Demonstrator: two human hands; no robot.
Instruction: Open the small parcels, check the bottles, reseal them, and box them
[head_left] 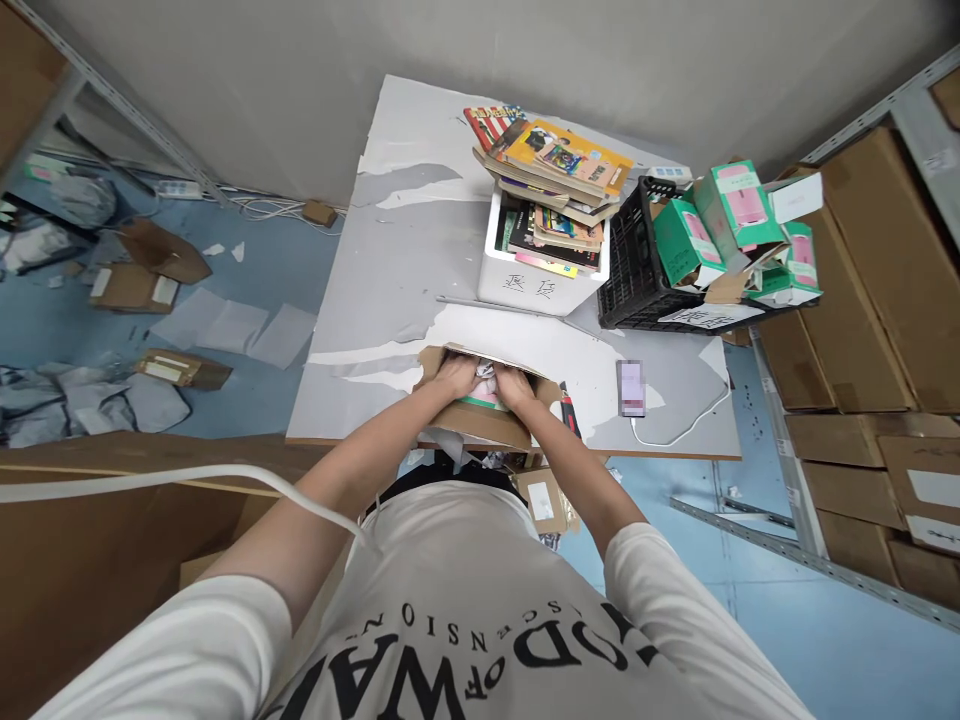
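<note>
An open cardboard box [480, 425] stands at the table's near edge, right in front of my body. Both hands reach down inside it. My left hand [459, 377] and my right hand [514, 387] close in from either side on crumpled whitish paper [486, 371], fingers bent against it. Their fingertips are partly hidden by the paper and the box walls. Below the paper, a green and pink carton [481, 396] shows in part within the box. Just right of the box lies a red and black utility knife [570, 411], touched by neither hand.
A white bin [536, 285] heaped with books [574, 155] stands behind. To its right is a black crate [637, 260] of green cartons [742, 205]. A phone [631, 388] lies on the table, its white cable [682, 436] trailing right. Another white cable [247, 475] crosses my left arm.
</note>
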